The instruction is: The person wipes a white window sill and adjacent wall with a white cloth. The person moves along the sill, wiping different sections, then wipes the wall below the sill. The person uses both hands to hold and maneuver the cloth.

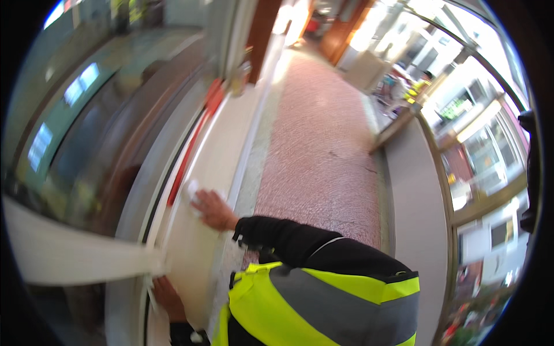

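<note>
My right hand (pixel 213 210) lies palm down on the cream window sill (pixel 229 142), holding a crumpled white cloth or wipe (pixel 193 187) under its fingers. Lower in the view, my left hand (pixel 168 298) touches the window frame at the foot of a white upright (pixel 86 251). Its fingertips are blurred, so whether they grip anything is unclear. A long red tool (pixel 187 162) with a wider far end lies along the sill against the frame, just beyond my right hand. Farther along the sill stands a blurred clear bottle (pixel 239 80).
Window glass (pixel 86 129) with reflections runs along the left. Behind me is a reddish speckled floor (pixel 320 142), bordered by a low grey panel (pixel 415 186) under framed windows. A person in a yellow vest (pixel 416 90) is in the distance, near a leaning board (pixel 365 71).
</note>
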